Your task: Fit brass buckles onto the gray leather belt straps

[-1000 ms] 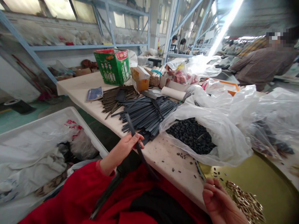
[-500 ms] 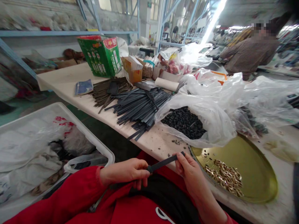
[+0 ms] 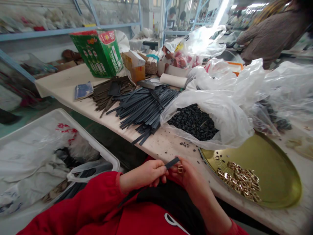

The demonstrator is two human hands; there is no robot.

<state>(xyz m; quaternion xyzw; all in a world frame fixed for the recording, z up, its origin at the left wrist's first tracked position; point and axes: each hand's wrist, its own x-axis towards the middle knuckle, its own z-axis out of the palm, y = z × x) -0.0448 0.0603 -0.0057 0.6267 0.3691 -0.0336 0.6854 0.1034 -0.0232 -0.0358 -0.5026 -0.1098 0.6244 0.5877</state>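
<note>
My left hand (image 3: pixel 153 171) pinches a dark leather strap (image 3: pixel 172 162), whose short end points up and right out of the fingers. My right hand (image 3: pixel 193 179) is closed just beyond that end, with a small gold buckle (image 3: pixel 180 168) at its fingers. The strap's tip meets the right fingertips; whether they grip it too I cannot tell. Both hands are low, in front of the table edge. To their right lies a gold tray (image 3: pixel 274 173) with a pile of gold buckles (image 3: pixel 241 181) on it.
Dark strips (image 3: pixel 146 109) lie on the table (image 3: pixel 85 109), beside an open plastic bag (image 3: pixel 232 127) of small black loops (image 3: pixel 194 122). A green carton (image 3: pixel 97 55) stands farther back. A white bin (image 3: pixel 107 153) with bags is at left. Another person (image 3: pixel 271 36) is at upper right.
The left hand has moved right along the strap, leaving a shorter end exposed. A gold buckle now shows at the right hand's fingers. The view has shifted slightly.
</note>
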